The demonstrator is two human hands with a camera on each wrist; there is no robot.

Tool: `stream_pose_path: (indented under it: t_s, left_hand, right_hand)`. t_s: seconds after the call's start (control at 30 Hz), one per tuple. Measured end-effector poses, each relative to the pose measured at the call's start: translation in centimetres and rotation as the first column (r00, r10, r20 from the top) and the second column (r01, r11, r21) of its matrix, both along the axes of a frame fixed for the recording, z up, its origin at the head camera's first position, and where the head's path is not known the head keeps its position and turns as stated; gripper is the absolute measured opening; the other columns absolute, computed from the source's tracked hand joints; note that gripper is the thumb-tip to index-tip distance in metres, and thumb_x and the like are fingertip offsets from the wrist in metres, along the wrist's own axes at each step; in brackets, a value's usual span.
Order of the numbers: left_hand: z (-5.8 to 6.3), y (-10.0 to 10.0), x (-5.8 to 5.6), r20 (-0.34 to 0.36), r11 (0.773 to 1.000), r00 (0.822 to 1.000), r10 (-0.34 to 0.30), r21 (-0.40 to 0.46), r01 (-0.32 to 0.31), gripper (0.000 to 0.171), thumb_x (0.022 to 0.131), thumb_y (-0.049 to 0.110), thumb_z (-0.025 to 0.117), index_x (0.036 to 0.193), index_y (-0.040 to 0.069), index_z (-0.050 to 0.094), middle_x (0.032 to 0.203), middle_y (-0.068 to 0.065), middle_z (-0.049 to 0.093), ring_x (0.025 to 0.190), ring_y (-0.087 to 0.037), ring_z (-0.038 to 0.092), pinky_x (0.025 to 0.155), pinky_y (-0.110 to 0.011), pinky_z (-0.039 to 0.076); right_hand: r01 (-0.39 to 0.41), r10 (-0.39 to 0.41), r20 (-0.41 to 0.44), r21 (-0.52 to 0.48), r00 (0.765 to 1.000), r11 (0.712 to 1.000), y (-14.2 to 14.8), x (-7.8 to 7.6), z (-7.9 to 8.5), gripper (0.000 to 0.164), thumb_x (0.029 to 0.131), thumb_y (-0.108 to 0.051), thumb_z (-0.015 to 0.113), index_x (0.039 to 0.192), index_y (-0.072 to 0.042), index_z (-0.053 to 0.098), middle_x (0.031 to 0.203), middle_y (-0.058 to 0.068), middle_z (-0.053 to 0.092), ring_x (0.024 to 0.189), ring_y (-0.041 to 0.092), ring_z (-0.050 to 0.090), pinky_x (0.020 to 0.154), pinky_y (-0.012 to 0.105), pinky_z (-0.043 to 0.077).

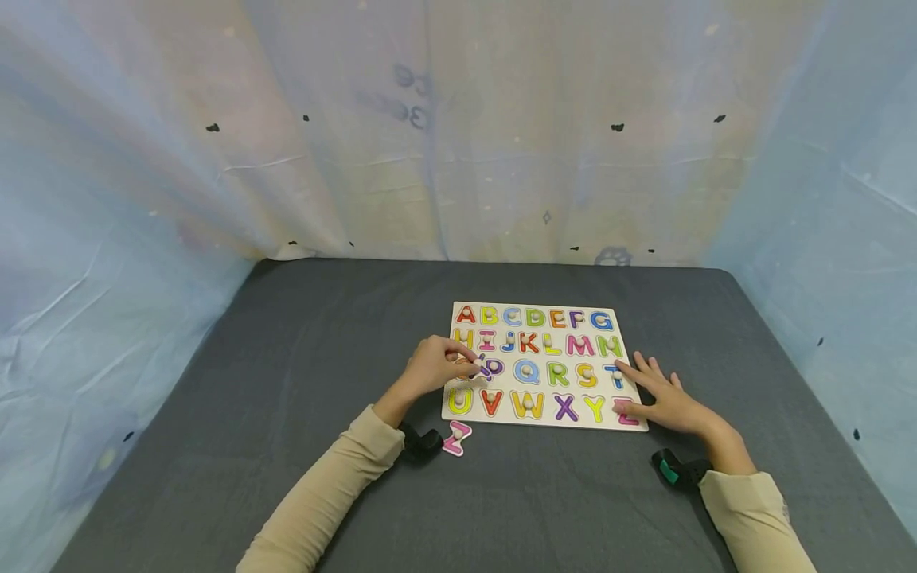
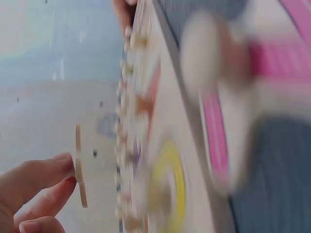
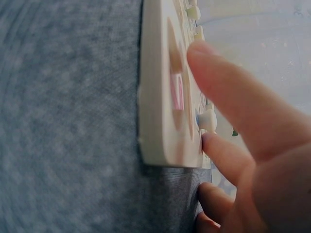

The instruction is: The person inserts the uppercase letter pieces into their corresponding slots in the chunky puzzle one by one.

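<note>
A wooden alphabet puzzle board point(image 1: 546, 395) lies on the table with colourful knobbed letters. Over its left part, my left hand point(image 1: 438, 364) pinches a purple letter piece point(image 1: 484, 368), which overlaps the P in the head view. The same letter piece point(image 2: 79, 167) shows edge-on above the board in the left wrist view. My right hand point(image 1: 666, 398) lies spread at the board's right edge, thumb point(image 3: 228, 82) over the pink Z slot point(image 1: 626, 412) and index finger near the blue T point(image 1: 615, 376).
A loose pink Z piece point(image 1: 457, 438) lies on the dark tablecloth point(image 1: 544, 501) just off the board's lower left corner, close to the left wrist camera point(image 1: 423, 442). Pale curtains point(image 1: 487, 159) hang behind and along both sides of the table.
</note>
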State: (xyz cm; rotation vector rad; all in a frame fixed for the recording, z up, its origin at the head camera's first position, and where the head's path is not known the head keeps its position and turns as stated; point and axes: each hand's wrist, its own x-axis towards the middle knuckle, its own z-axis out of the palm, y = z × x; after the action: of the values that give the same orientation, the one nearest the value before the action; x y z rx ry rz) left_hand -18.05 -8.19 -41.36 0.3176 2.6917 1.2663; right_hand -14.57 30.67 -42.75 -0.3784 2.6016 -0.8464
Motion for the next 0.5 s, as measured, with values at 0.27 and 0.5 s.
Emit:
stream_pose_path:
  t_s: [0.27, 0.5]
  left_hand:
    - [0.3, 3.9, 0.8, -0.002, 0.989, 0.991, -0.137, 0.053, 0.137, 0.015, 0.080, 0.025, 0.078, 0.088, 0.013, 0.078, 0.055, 0.004, 0.035, 0.053, -0.009, 0.027, 0.052, -0.021, 0.020]
    - [0.0, 7.5, 1.8, -0.005, 0.977, 0.977, -0.211, 0.038, 0.211, 0.013, 0.080, 0.027, 0.078, 0.087, 0.016, 0.078, 0.053, 0.008, 0.031, 0.052, -0.009, 0.024, 0.050, -0.022, 0.017]
  right_hand:
    - [-0.005, 0.005, -0.001, 0.005, 1.000, 1.000, 0.0, -0.1, -0.1, 0.088, 0.086, -0.040, 0.069, 0.152, -0.005, 0.024, 0.157, 0.034, -0.001, 0.143, 0.057, -0.010, 0.104, 0.077, -0.011]
    - [-0.011, 0.011, -0.003, -0.006, 1.000, 1.000, 0.1, -0.1, -0.2, 0.087, 0.086, -0.039, 0.069, 0.152, -0.005, 0.023, 0.157, 0.034, -0.002, 0.143, 0.057, -0.012, 0.103, 0.077, -0.012]
